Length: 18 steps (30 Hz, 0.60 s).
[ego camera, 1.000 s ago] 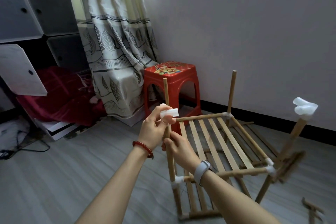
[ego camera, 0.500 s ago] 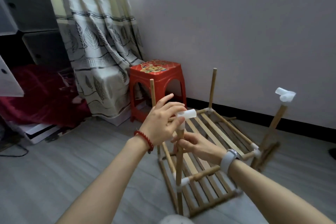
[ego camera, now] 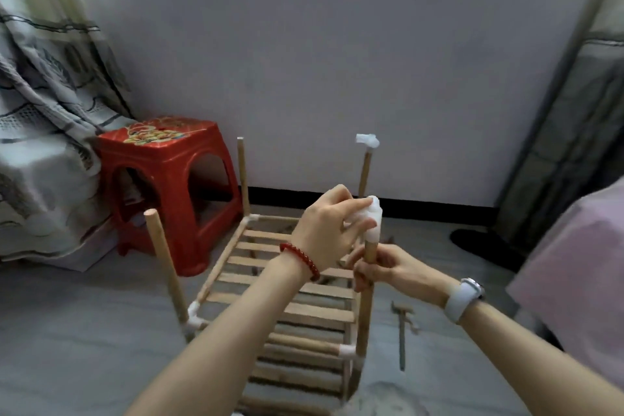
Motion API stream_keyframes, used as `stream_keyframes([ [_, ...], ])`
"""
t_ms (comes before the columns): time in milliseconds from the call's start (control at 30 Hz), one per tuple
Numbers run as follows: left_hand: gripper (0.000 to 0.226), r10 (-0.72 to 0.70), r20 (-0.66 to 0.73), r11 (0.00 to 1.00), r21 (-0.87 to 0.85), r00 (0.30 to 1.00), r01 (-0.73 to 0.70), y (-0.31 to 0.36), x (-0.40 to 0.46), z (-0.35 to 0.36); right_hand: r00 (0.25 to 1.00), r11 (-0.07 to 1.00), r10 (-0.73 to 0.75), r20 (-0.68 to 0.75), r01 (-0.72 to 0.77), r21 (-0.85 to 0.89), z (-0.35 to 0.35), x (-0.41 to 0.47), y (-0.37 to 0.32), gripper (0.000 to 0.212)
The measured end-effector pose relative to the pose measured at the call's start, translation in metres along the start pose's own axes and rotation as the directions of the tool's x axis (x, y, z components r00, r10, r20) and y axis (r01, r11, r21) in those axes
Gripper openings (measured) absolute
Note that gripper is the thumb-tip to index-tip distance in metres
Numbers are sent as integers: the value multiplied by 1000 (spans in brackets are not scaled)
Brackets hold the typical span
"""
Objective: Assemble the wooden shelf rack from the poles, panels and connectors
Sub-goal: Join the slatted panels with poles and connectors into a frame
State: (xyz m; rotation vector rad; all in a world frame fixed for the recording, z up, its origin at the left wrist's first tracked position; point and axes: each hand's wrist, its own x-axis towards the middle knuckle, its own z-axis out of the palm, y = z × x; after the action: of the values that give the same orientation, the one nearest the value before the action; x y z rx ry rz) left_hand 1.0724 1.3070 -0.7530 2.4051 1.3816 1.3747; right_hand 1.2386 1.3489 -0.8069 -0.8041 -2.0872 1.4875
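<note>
Now the right hand [ego camera: 381, 268] grips the near-right pole [ego camera: 365, 297] below its top; the left hand [ego camera: 329, 230] pinches a white connector [ego camera: 374, 223], seated on that pole where before it hovered. Beyond, the rack [ego camera: 270, 267] has swung; the stool [ego camera: 169, 192] stands left.

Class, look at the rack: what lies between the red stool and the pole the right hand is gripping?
In the head view, two bare upright poles and the slatted panel lie between the red stool and the pole gripped by the right hand.
</note>
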Motion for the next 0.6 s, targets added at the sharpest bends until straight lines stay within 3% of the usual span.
stream_keyframes([
  [133, 35, 117, 38, 993, 21, 992, -118, 24, 19, 46, 939, 1000, 2, -345, -10, -22, -18, -22, 30, 27],
  [200, 33, 115, 9, 993, 21, 993, -115, 32, 27, 63, 856, 999, 39, -516, -43, 4, -24, -24, 39, 21],
  [333, 24, 231, -70, 972, 70, 970, -226, 30, 42, 83, 676, 996, 85, -732, -45, 75, -32, -14, 48, 36],
  [467, 23, 251, -163, 967, 8, 954, -253, 19, 43, 102, 570, 994, 52, -820, 49, 97, -27, 1, 62, 40],
  [600, 22, 272, -253, 961, 22, 928, -275, 10, 51, 108, 598, 986, -30, -801, 151, 76, -33, 11, 59, 42],
])
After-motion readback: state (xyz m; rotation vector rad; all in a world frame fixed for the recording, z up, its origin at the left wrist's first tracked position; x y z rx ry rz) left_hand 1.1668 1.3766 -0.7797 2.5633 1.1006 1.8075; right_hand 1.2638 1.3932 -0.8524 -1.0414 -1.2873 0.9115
